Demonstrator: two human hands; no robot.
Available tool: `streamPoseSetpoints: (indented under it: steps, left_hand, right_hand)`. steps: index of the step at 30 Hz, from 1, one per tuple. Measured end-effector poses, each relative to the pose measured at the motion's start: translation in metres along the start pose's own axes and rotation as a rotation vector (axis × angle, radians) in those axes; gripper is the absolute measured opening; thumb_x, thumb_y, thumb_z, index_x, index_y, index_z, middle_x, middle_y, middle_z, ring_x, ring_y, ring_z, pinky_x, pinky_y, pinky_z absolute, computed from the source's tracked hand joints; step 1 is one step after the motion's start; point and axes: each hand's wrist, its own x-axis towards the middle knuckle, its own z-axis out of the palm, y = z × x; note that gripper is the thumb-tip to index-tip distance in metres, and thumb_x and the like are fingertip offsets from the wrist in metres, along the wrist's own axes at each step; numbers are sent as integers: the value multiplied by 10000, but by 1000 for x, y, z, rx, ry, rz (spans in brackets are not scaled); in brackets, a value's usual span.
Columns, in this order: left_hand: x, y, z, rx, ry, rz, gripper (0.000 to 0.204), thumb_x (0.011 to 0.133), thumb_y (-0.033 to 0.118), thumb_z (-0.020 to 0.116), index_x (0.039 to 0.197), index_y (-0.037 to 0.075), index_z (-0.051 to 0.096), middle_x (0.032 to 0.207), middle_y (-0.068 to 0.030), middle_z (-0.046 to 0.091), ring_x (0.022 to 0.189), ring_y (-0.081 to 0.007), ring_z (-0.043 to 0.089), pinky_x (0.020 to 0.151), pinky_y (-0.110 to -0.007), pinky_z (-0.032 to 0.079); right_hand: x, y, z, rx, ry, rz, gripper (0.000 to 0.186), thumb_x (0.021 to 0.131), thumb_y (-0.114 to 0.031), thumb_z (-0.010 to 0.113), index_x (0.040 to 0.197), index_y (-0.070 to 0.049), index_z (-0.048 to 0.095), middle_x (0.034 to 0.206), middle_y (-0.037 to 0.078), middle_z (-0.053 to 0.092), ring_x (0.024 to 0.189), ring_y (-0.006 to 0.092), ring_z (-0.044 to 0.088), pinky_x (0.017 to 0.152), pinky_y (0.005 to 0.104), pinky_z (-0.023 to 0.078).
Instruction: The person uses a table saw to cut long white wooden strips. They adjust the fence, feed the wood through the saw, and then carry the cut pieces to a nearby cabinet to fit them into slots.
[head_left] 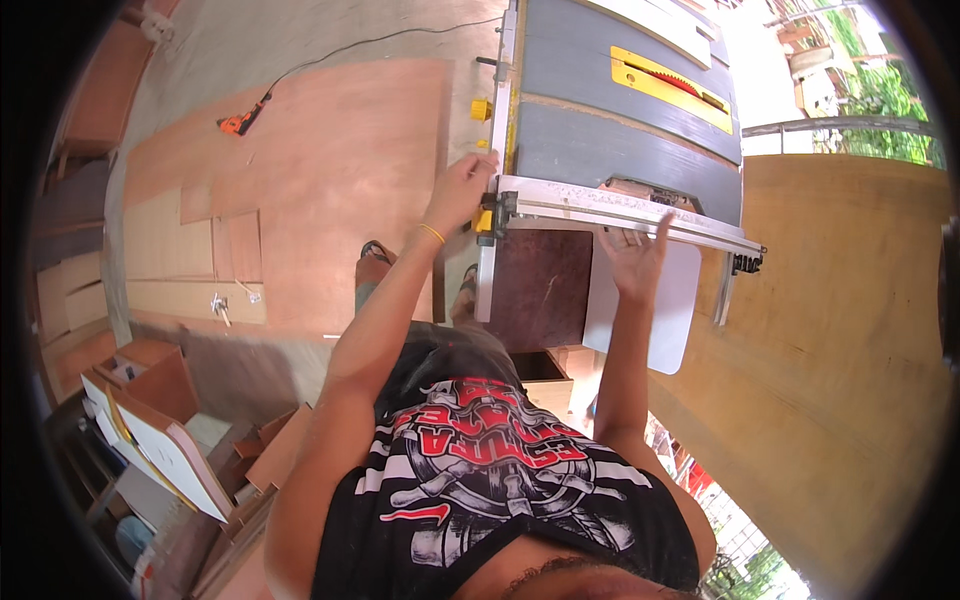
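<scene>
A table saw with a grey top (585,150) stands in front of me, its red blade (668,80) showing through a yellow insert (632,72). Across the near side of the top runs a long pale metal rip fence (590,202). My left hand (462,190) is closed at the front rail (506,90), just beside the fence's clamp end (500,208); its fingertips are partly hidden. At the fence's near side is my right hand (635,262), thumb up against the fence and bent fingers at its lower edge.
An orange corded power tool (238,122) lies on a large reddish-brown sheet (330,160) on the floor to the left. Smaller panels (190,240) rest there too. A wide plywood surface (840,300) fills the right side. Wooden boxes and offcuts (160,380) crowd the lower left.
</scene>
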Motion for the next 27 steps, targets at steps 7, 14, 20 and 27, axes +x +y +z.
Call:
streamPoseSetpoints:
  steps: [7, 14, 20, 27]
  left_hand:
    - [30, 0, 0, 195, -236, 20, 211, 919, 239, 659, 1002, 77, 768, 916, -151, 741, 846, -319, 708, 775, -390, 543]
    - [44, -12, -4, -40, -350, 38, 200, 849, 176, 768, 993, 37, 773, 863, -92, 764, 800, -173, 726, 757, -307, 560]
    - [50, -8, -4, -117, -371, -32, 120, 840, 138, 770, 912, 42, 761, 836, -98, 759, 762, -196, 735, 740, -306, 571]
    - [49, -4, -2, -176, -297, -46, 75, 834, 94, 753, 872, 30, 744, 802, -130, 738, 735, -238, 732, 686, -329, 566]
  right_hand:
    - [27, 30, 23, 45, 11, -271, 466, 892, -343, 643, 1258, -64, 571, 1226, 101, 644, 1134, 270, 624, 1014, 433, 498]
    - [20, 37, 45, -88, 282, -375, 611, 843, -412, 657, 1324, -63, 517, 1278, 125, 584, 1203, 304, 568, 1049, 463, 476]
    - [26, 40, 34, -121, 227, -433, 641, 838, -445, 630, 1355, -85, 517, 1290, 135, 587, 1209, 325, 565, 1041, 494, 484]
    - [24, 42, 48, -149, 230, -459, 703, 809, -445, 659, 1371, -60, 486, 1257, 141, 581, 1191, 326, 566, 1008, 487, 502]
